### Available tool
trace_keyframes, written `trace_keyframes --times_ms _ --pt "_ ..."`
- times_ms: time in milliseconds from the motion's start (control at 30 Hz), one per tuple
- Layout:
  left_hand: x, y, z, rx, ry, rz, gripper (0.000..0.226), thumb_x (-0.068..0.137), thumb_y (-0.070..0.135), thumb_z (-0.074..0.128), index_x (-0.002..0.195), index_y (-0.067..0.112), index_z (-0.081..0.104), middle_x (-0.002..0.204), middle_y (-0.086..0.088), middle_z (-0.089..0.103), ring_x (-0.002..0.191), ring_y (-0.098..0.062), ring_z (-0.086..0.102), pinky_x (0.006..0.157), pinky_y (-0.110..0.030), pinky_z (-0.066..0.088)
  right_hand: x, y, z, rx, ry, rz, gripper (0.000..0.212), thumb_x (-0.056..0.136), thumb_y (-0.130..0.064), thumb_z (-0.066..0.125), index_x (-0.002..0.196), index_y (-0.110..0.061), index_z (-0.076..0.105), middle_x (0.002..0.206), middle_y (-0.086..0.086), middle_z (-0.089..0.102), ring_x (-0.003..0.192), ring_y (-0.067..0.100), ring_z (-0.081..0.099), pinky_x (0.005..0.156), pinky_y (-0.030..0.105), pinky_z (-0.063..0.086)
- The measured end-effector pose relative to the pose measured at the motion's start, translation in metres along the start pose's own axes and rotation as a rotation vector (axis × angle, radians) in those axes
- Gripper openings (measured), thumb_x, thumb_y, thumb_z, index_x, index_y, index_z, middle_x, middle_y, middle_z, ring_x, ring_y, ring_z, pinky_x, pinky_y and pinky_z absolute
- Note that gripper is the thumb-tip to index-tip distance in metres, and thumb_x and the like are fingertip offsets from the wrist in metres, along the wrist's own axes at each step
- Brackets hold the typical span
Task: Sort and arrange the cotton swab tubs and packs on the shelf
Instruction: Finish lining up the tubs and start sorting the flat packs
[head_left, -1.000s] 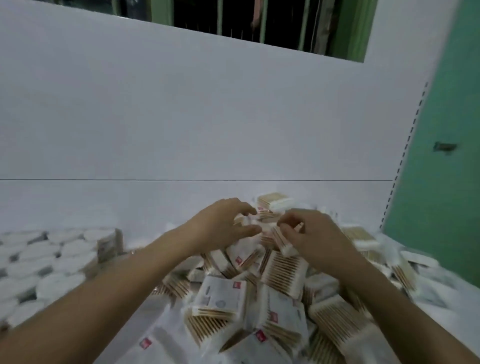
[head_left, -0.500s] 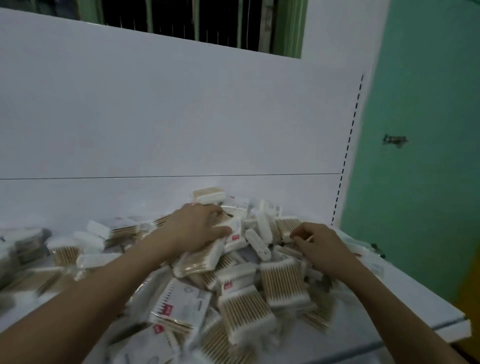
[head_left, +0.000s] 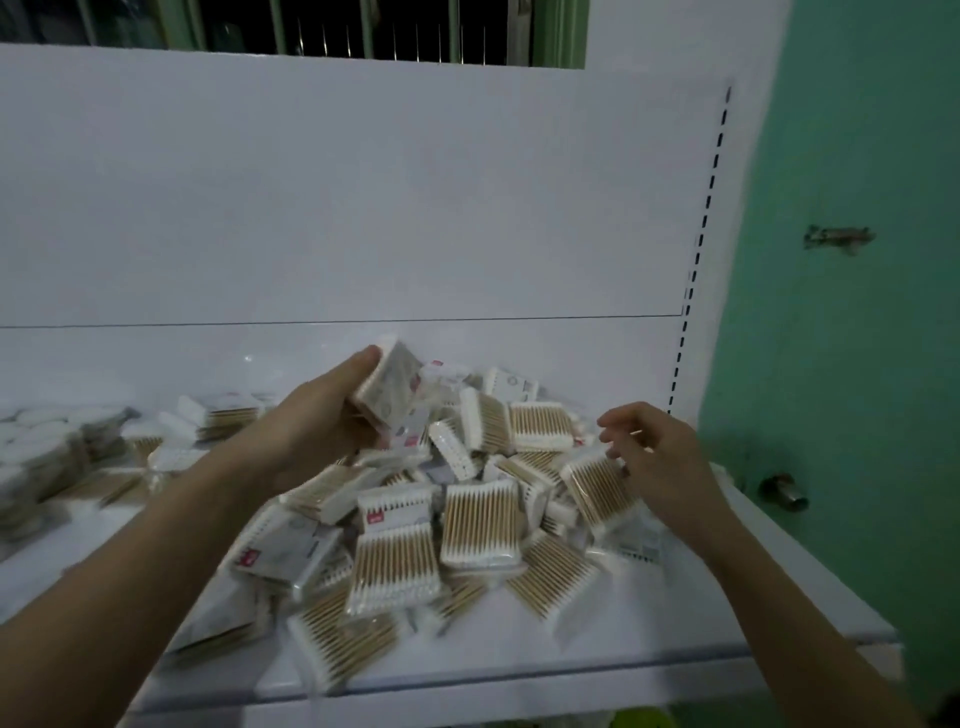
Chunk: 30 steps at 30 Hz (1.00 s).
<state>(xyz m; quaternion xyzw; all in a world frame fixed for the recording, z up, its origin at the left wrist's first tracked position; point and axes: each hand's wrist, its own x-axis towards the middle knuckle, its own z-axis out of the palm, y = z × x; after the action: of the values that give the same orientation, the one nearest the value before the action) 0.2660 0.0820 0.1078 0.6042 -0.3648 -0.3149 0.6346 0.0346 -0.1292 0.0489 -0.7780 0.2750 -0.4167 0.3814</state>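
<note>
Now, left hand: I see my left hand (head_left: 322, 421) raised above the heap, fingers and thumb curled round a small stack of clear plastic packs of wooden-stick cotton swabs (head_left: 388, 387), tilted on edge.
Right hand: my right hand (head_left: 657, 457) sits at the right side of the heap, fingers loosely curled; its fingertips (head_left: 613, 451) touch the top edge of one clear pack of tan-stick swabs (head_left: 597, 486). I cannot tell whether it truly pinches that pack.
Heap: the loose pile of cotton swab packs (head_left: 457, 519) lies in the middle and right of the white metal shelf (head_left: 519, 660), packs overlapping at all angles, some showing a small red label.
Front packs: a few packs lie near the shelf's front lip, one close to its edge (head_left: 337, 649).
Left group: blurred round white-lidded swab tubs (head_left: 36, 447) stand together at the far left, apart from the heap.
Backing: a white back panel (head_left: 363, 197) with a slotted upright (head_left: 701, 244) rises behind.
Surroundings: a green wall (head_left: 857, 364) stands to the right, a barred window (head_left: 363, 26) above.
</note>
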Motion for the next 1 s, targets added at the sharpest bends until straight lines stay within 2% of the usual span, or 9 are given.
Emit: trace_keyframes --times_ms 67,167,333,400,500,633,767,867,1000 --pt "-0.008 -0.006 0.004 -0.239 -0.038 -0.147 0.054 0.094 0.054 0.043 0.122 0.012 0.064 0.108 -0.017 0.07 0.091 -0.027 0.066 0.072 -0.036 0.059 -0.006 -0.001 0.008 -0.015 -0.029 -0.02 0.023 0.096 -0.007 0.057 0.089 -0.027 0.067 0.083 -0.009 0.071 0.076 0.016 0.065 0.068 0.031 0.054" --pt "-0.019 -0.014 0.012 -0.328 -0.099 -0.169 0.051 0.087 0.046 0.056 0.123 0.01 0.064 0.107 -0.018 0.068 0.091 -0.027 0.067 0.068 -0.034 0.062 -0.017 -0.018 0.029 0.201 -0.131 -0.058 0.014 0.097 -0.01 0.06 0.096 -0.021 0.068 0.081 -0.002 0.071 0.068 0.015 0.066 0.057 0.03 0.053" --pt "-0.038 -0.023 0.02 -0.064 -0.026 -0.017 0.025 0.09 0.011 0.062 0.113 0.004 0.061 0.088 -0.014 0.07 0.069 -0.018 0.067 0.053 -0.024 0.056 -0.03 -0.056 0.083 0.44 -0.483 0.004 0.021 0.095 -0.023 0.064 0.116 -0.027 0.063 0.097 -0.001 0.074 0.083 0.018 0.071 0.064 0.03 0.056" --pt "-0.047 -0.022 0.006 0.007 0.033 0.019 0.03 0.09 0.013 0.065 0.117 0.001 0.06 0.093 -0.016 0.071 0.075 -0.021 0.067 0.059 -0.026 0.057 -0.034 -0.07 0.104 0.459 -0.529 -0.029 0.022 0.096 -0.018 0.064 0.117 -0.023 0.065 0.096 0.004 0.074 0.084 0.025 0.072 0.067 0.034 0.058" --pt "-0.066 -0.01 -0.024 0.153 0.123 0.048 0.03 0.087 0.019 0.069 0.112 0.003 0.063 0.101 -0.012 0.072 0.088 -0.021 0.069 0.073 -0.029 0.058 -0.034 -0.091 0.128 0.501 -0.526 -0.032 0.024 0.094 -0.01 0.066 0.112 -0.025 0.068 0.087 -0.001 0.075 0.079 0.016 0.073 0.063 0.024 0.056" --pt "-0.09 0.007 -0.073 0.312 0.179 0.121 0.035 0.084 0.017 0.075 0.117 0.016 0.064 0.101 -0.007 0.07 0.092 -0.024 0.068 0.085 -0.042 0.054 -0.019 -0.123 0.147 0.283 -0.639 -0.192 0.033 0.088 -0.012 0.071 0.103 -0.042 0.069 0.063 -0.007 0.059 0.063 0.017 0.057 0.062 0.033 0.05" --pt "-0.104 0.007 -0.11 0.598 0.061 0.122 0.034 0.081 0.02 0.079 0.113 0.025 0.068 0.106 -0.001 0.072 0.092 -0.028 0.069 0.082 -0.042 0.056 -0.014 -0.166 0.176 -0.003 -0.844 -0.399 0.031 0.087 -0.017 0.074 0.111 -0.036 0.068 0.067 -0.004 0.051 0.06 0.009 0.047 0.058 0.025 0.04" --pt "-0.108 0.003 -0.142 0.502 0.214 0.16 0.02 0.081 0.009 0.078 0.098 0.017 0.072 0.091 -0.006 0.073 0.08 -0.021 0.07 0.077 -0.039 0.059 -0.015 -0.192 0.216 0.091 -0.751 -0.357 0.032 0.086 -0.022 0.075 0.114 -0.031 0.062 0.081 -0.008 0.059 0.066 0.007 0.056 0.061 0.02 0.047" --pt "-0.106 0.01 -0.203 0.147 0.373 0.167 0.029 0.082 0.002 0.074 0.108 -0.001 0.063 0.108 -0.02 0.069 0.086 -0.029 0.072 0.068 -0.035 0.06 -0.014 -0.22 0.275 0.323 -0.741 -0.178 0.03 0.088 -0.013 0.074 0.114 -0.016 0.059 0.103 0.006 0.069 0.079 0.025 0.072 0.073 0.036 0.061"
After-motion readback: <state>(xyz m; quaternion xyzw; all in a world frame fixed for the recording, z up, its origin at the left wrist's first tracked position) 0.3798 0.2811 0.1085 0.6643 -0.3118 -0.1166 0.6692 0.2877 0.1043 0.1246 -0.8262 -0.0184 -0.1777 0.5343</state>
